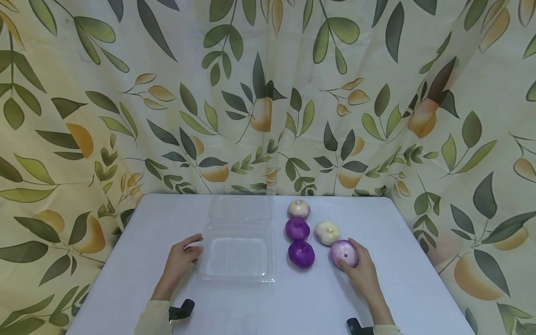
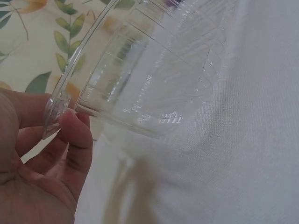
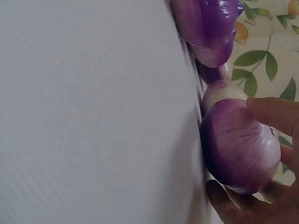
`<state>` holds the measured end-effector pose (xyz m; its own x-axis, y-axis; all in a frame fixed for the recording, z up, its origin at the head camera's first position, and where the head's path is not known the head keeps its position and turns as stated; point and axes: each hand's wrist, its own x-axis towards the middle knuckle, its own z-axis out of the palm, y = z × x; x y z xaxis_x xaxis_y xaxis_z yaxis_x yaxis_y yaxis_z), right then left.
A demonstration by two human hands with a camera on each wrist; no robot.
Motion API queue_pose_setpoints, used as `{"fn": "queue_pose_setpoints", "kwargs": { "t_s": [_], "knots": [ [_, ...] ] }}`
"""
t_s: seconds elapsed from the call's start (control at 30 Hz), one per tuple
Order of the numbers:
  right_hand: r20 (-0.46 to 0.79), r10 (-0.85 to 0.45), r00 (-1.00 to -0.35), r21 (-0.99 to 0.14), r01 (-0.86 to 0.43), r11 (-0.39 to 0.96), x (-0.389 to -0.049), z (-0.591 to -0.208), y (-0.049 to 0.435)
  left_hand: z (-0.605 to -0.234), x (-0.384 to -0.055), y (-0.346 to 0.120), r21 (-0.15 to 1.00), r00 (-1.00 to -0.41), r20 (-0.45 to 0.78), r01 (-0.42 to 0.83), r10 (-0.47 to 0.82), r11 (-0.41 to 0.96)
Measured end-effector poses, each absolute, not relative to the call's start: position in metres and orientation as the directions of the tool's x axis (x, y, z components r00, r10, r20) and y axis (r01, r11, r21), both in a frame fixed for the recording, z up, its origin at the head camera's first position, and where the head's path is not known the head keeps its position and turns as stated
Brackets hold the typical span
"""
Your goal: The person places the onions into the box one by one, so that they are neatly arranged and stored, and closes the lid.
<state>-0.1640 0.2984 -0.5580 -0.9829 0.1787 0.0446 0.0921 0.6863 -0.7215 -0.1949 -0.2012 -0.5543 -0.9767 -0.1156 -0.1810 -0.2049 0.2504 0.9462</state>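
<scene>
A clear plastic clamshell box lies with its lid folded back on the white table. At its left edge, my left hand pinches the rim between thumb and fingers, as the left wrist view shows at the box corner. My right hand grips a pale purple onion, thumb on one side and fingers around the other. In the right wrist view this onion sits low against the tabletop. Beside it are a whitish onion and a deep purple onion.
Behind those, another purple onion and a white-and-purple onion continue the column right of the box. The box lid reaches toward the table's far edge. A leaf-patterned curtain hangs behind the white table.
</scene>
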Motion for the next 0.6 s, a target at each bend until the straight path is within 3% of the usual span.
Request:
{"fn": "queue_pose_setpoints", "kwargs": {
  "t_s": [0.6],
  "knots": [
    [0.028, 0.176, -0.984, -0.748, 0.096, 0.657, -0.1644, -0.5603, 0.2968, -0.5569, -0.1965, -0.2006, 0.947, -0.974, -0.19, -0.215, -0.124, 0.238]
  ]
}}
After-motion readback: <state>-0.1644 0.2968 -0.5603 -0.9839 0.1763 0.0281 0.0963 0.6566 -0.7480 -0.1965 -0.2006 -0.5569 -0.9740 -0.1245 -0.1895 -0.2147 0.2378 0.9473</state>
